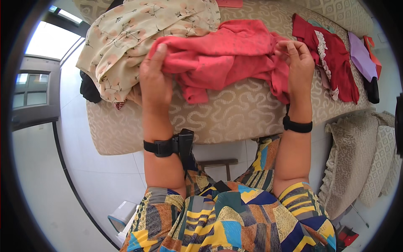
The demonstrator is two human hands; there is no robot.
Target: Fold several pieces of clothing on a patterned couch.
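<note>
A crumpled pink garment point(220, 60) with small darker marks stretches between my hands over the patterned couch cover point(233, 110). My left hand point(156, 71) grips its left end, thumb on top of the cloth. My right hand point(296, 61) has its fingers bent at the garment's right end; the fingertips pinch a bit of the cloth. Part of the garment hangs down beside the right hand. A cream floral cloth point(126, 47) lies behind and beside my left hand. To the right of my right hand lies a dark red garment point(341, 66) with white lace trim.
A black cloth point(89, 88) lies at the couch's left edge. Purple cloth point(362, 58) and orange cloth point(373, 56) lie at the far right. A pink flat object point(231, 3) is at the back. Cushions point(352, 163) stand low on the right; a grey bin point(122, 215) stands on the floor.
</note>
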